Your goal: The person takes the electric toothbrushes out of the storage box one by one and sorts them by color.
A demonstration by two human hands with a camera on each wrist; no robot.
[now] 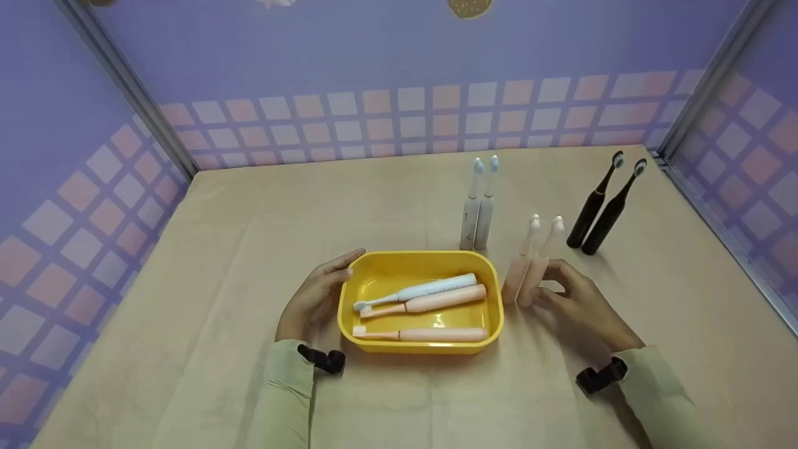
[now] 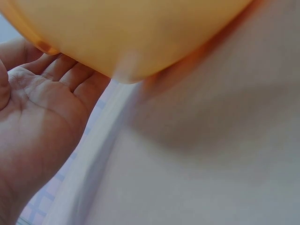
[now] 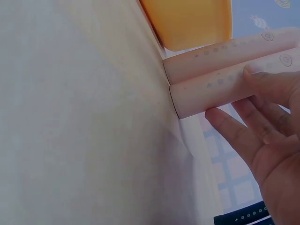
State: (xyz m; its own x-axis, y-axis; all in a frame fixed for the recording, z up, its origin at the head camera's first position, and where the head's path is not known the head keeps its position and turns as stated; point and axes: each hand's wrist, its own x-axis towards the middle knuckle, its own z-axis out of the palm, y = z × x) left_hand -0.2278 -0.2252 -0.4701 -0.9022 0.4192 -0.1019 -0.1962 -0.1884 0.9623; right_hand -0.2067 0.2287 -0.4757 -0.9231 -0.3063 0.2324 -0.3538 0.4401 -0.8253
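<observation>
My left hand (image 1: 315, 293) rests against the left end of a yellow bin (image 1: 421, 348), its fingers (image 2: 70, 77) fairly straight along the outer wall. Inside lie a pale blue electric toothbrush (image 1: 436, 287) and two pink ones, heads to the left. At the bin's right, two light pink electric toothbrushes stand upright side by side. My right hand (image 1: 583, 305) pinches the right pink toothbrush (image 1: 535, 277) between thumb and fingers, low on its handle; the left pink toothbrush (image 1: 517, 274) stands against it. In the right wrist view, the bases of both pink handles meet the cloth.
Two white electric toothbrushes (image 1: 477, 218) stand behind the bin's right corner. Two black electric toothbrushes (image 1: 598, 212) stand farther right. A beige cloth (image 1: 206, 299) covers the table, with purple checkered walls (image 1: 374, 118) on the back and sides.
</observation>
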